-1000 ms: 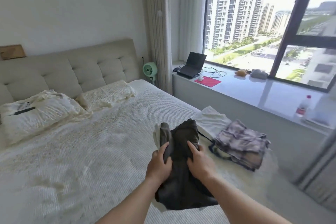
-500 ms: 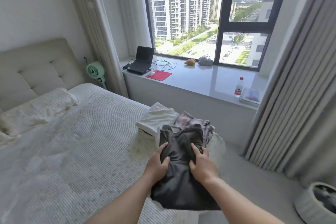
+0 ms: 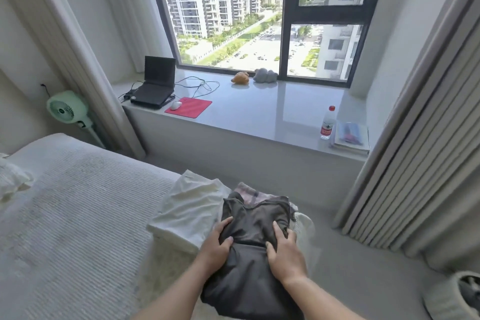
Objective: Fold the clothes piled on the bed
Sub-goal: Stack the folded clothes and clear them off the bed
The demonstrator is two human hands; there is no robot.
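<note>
The dark garment (image 3: pixel 255 236) now sits over the plaid folded piece (image 3: pixel 249 193); left hand (image 3: pixel 217 247) and right hand (image 3: pixel 284 251) grip it. Beside it lies the folded white garment (image 3: pixel 187 213); no unfolded clothes show on the bed (image 3: pixel 78 210), so folding seems nearly finished.

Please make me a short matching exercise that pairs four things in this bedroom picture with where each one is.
Things:
1. dark garment
2. white garment
3. water bottle
4. green fan

Places:
A. on the floor beside the bed
B. on the windowsill next to books
C. gripped by both hands
D. folded on the bed's edge

Pairs: 1-C, 2-D, 3-B, 4-A
</note>
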